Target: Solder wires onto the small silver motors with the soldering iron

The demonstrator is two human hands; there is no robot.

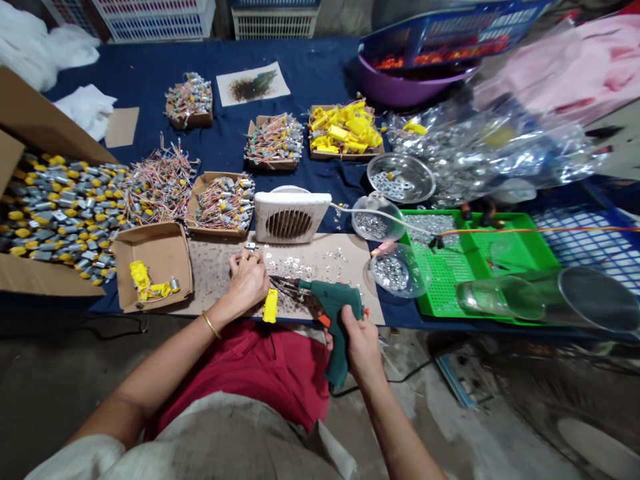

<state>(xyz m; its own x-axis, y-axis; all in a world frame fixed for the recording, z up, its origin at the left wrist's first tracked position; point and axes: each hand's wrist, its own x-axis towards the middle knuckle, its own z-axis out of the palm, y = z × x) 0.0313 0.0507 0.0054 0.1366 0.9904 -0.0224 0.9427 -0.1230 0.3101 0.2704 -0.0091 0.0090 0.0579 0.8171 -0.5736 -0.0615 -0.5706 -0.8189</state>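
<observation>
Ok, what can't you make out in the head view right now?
Head view:
Anything gripped in the bare left hand: hidden by its own fingers.
Some of the bare right hand: behind the green plastic gun-shaped tool.
Large brown cardboard box, left side: cut off by left edge.
Silver metal bits in the nearer clear plastic bowl: shapes too small.

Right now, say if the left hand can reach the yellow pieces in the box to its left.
Probably yes: the left hand is close and nothing covers the yellow pieces in their open box.
</observation>
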